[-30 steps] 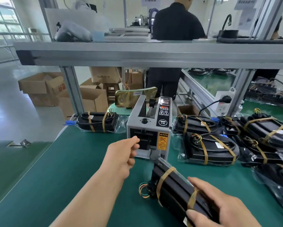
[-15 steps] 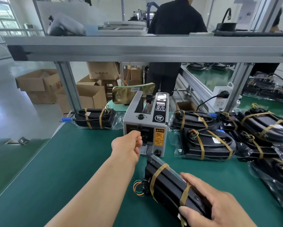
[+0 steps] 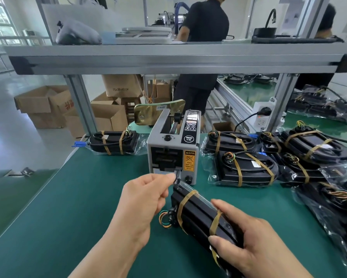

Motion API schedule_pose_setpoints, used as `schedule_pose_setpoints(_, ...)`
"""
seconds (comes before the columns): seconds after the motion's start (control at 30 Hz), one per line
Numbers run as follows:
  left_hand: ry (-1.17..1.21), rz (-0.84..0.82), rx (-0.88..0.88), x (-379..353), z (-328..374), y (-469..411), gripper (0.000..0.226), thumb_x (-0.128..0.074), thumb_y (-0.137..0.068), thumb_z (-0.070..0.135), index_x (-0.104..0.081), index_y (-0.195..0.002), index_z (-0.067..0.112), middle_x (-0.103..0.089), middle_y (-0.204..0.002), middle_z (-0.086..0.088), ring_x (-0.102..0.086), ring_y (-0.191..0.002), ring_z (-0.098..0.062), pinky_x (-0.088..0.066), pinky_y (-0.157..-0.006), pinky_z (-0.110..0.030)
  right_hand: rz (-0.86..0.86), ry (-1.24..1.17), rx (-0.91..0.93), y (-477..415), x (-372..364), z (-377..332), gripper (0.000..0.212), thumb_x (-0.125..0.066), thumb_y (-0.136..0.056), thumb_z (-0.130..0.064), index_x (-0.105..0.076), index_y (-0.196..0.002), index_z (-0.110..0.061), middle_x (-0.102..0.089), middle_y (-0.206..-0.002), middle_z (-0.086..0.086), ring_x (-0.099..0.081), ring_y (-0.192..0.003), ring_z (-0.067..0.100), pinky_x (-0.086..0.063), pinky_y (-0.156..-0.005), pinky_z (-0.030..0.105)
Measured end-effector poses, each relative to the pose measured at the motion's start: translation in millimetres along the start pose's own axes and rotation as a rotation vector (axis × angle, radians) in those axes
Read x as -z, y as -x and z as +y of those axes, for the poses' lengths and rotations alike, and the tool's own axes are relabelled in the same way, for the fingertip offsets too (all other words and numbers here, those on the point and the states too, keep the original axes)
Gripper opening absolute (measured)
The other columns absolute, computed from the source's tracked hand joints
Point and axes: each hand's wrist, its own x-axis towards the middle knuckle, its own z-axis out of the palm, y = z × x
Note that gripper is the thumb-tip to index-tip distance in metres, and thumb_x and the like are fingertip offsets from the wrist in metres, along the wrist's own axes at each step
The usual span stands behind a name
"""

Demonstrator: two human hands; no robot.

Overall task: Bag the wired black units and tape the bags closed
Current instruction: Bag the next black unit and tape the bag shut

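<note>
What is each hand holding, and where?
The left hand pinches a tape strip at the dispenser outlet; the right hand grips the unit at its near end.

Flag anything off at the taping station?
Nothing damaged or spilled. Only untidiness: the bagged units right of the tape dispenser lie heaped, overlapping at odd angles, while a lone bagged unit sits on its left.

The right hand (image 3: 254, 247) covers the near end of the black unit (image 3: 198, 213); both run off the lower edge. The tape strip (image 3: 174, 175) pinched by the left hand (image 3: 146, 199) is clear and blurred, so its length is not discernible. The bagged units (image 3: 339, 207) at far right are cropped by the edge. The small print on the caution label (image 3: 189, 160) of the tape dispenser (image 3: 168, 141) is illegible.
</note>
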Motion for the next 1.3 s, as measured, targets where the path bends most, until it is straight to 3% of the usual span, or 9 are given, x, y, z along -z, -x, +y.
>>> schedule_pose_setpoints(0.2, -0.09, 0.069, -0.018, -7, -6, 7, 0.027, -0.077, -0.079, 0.018, -0.067, -0.054, 0.018, -0.048, -0.047, 0.011, -0.038, -0.037, -0.001, -0.034, -0.055, -0.024, -0.011, 0.029, 0.015, 2, -3, -1, 0.057, -0.073, -0.077, -0.045, -0.042, -0.122, -0.062, -0.067, -0.105, -0.029, -0.06, -0.098, -0.009, -0.046, -0.086, 0.007)
schedule_pose_setpoints(0.53, -0.146, 0.132, -0.045, -11, -8, 5, 0.019, -0.078, -0.079, 0.021, -0.071, -0.063, 0.012, -0.048, -0.04, 0.016, -0.042, -0.036, 0.002, -0.036, -0.057, -0.023, -0.016, 0.042, 0.019, 1, -4, 3, 0.055, -0.069, -0.076, -0.051, -0.04, -0.121, -0.061, -0.063, -0.102, -0.032, -0.057, -0.098, -0.012, -0.045, -0.084, 0.007)
schedule_pose_setpoints(0.63, -0.195, 0.149, -0.055, -11, -9, 4, 0.016, -0.078, -0.077, 0.024, -0.072, -0.062, 0.019, -0.058, -0.047, 0.011, -0.051, -0.044, 0.003, -0.04, -0.056, -0.021, -0.016, 0.033, 0.013, 1, -4, 3, 0.055, -0.068, -0.074, -0.053, -0.04, -0.121, -0.061, -0.065, -0.102, -0.029, -0.058, -0.097, -0.01, -0.046, -0.083, 0.007)
schedule_pose_setpoints(0.77, -0.284, 0.183, -0.079, -11, -11, 3, 0.011, -0.078, -0.076, 0.029, -0.073, -0.067, 0.028, -0.072, -0.071, 0.005, -0.057, -0.056, 0.004, -0.045, -0.052, -0.013, -0.017, 0.037, 0.009, 2, -4, 2, 0.057, -0.067, -0.074, -0.054, -0.04, -0.124, -0.06, -0.064, -0.105, -0.03, -0.06, -0.1, -0.008, -0.045, -0.086, 0.007)
schedule_pose_setpoints(0.97, -0.41, 0.188, -0.156, -10, -14, 4, 0.009, -0.076, -0.075, 0.033, -0.068, -0.07, 0.035, -0.059, -0.051, 0.014, -0.046, -0.041, 0.001, -0.034, -0.037, -0.009, -0.028, 0.058, 0.017, 2, -4, -2, 0.057, -0.065, -0.074, -0.057, -0.037, -0.123, -0.06, -0.064, -0.109, -0.027, -0.06, -0.101, -0.004, -0.047, -0.091, 0.016)
schedule_pose_setpoints(1.07, -0.462, 0.233, -0.149, -7, -16, 0, 0.022, -0.078, -0.072, 0.04, -0.058, -0.08, 0.036, -0.054, -0.064, 0.015, -0.049, -0.051, 0.0, -0.036, -0.044, -0.012, -0.029, 0.049, 0.008, 3, -4, -2, 0.058, -0.066, -0.073, -0.057, -0.039, -0.124, -0.06, -0.064, -0.11, -0.026, -0.06, -0.102, -0.003, -0.047, -0.091, 0.015)
schedule_pose_setpoints(1.13, -0.414, 0.213, -0.107, -7, -18, -2, 0.028, -0.081, -0.071, 0.04, -0.058, -0.085, 0.035, -0.059, -0.08, 0.01, -0.055, -0.065, -0.003, -0.042, -0.054, -0.018, -0.039, 0.058, 0.011, 3, -4, -3, 0.062, -0.061, -0.068, -0.063, -0.038, -0.126, -0.06, -0.062, -0.115, -0.028, -0.059, -0.105, -0.004, -0.045, -0.092, 0.013)
schedule_pose_setpoints(1.2, -0.294, 0.16, -0.051, -9, -20, -1, 0.025, -0.084, -0.069, 0.037, -0.066, -0.085, 0.03, -0.065, -0.085, 0.005, -0.06, -0.069, -0.005, -0.045, -0.055, -0.014, -0.047, 0.073, 0.021, 3, -4, -4, 0.067, -0.049, -0.06, -0.071, -0.037, -0.125, -0.061, -0.059, -0.117, -0.031, -0.057, -0.108, -0.006, -0.043, -0.091, 0.008)
schedule_pose_setpoints(1.3, -0.119, 0.127, -0.004, -11, -21, 0, 0.013, -0.082, -0.072, 0.032, -0.074, -0.073, 0.022, -0.066, -0.064, 0.01, -0.054, -0.049, 0.002, -0.042, -0.051, -0.015, -0.05, 0.09, 0.015, 2, -3, -6, 0.068, -0.042, -0.057, -0.076, -0.033, -0.123, -0.063, -0.056, -0.116, -0.037, -0.054, -0.109, -0.011, -0.04, -0.09, 0.004)
